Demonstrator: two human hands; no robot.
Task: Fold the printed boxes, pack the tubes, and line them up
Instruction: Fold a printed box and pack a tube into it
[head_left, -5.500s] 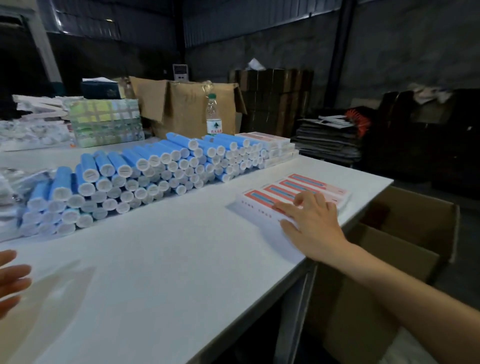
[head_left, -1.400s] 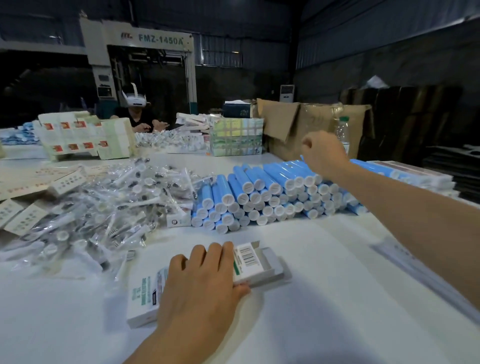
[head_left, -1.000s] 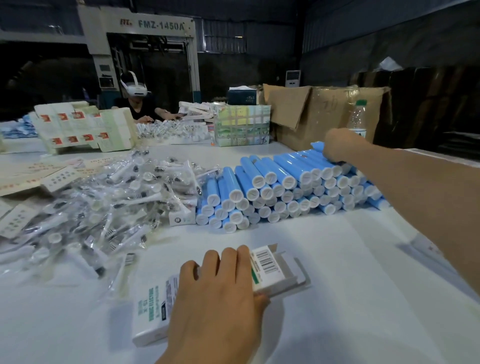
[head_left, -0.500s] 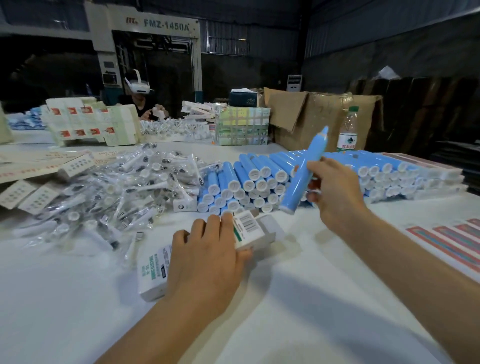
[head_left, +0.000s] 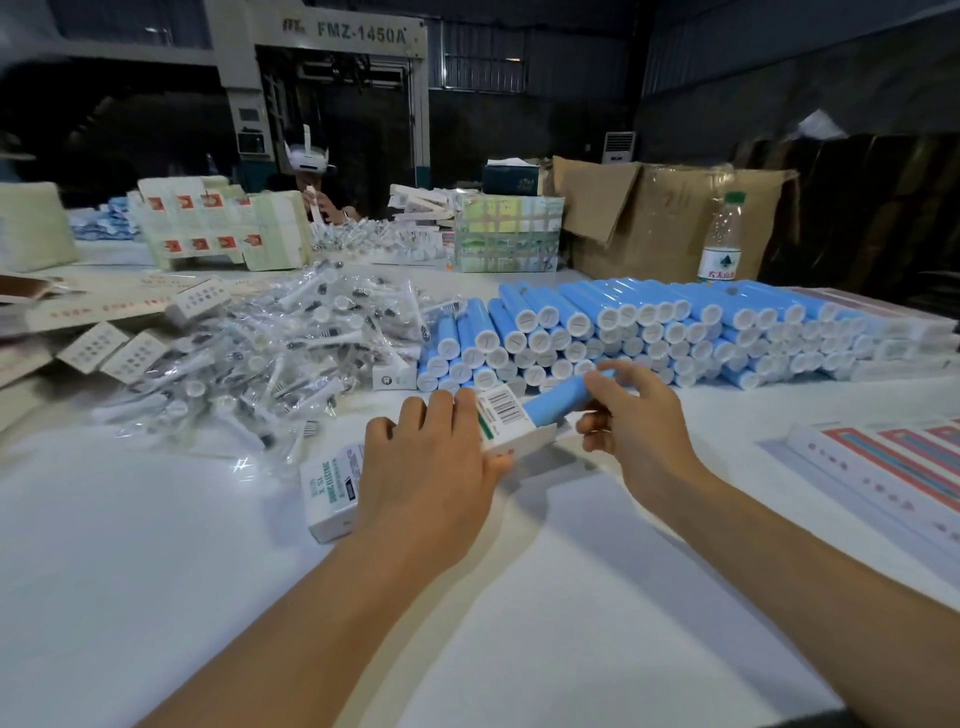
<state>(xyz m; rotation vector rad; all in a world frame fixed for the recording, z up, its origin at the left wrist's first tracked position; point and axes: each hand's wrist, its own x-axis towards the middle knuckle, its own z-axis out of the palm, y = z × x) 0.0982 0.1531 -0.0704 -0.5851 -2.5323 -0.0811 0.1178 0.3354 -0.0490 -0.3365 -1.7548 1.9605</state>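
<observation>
Left hand (head_left: 426, 467) grip clamps the printed box (head_left: 415, 457) flat on the surface (head_left: 571, 597), fingers curled over its top. Right hand (head_left: 631, 415) grip pinches a blue tube (head_left: 558, 400), near end at the box's open right end.

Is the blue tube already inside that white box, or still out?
Partly in: the blue tube enters the white box at its open end, the rest held outside by the right hand.
</observation>
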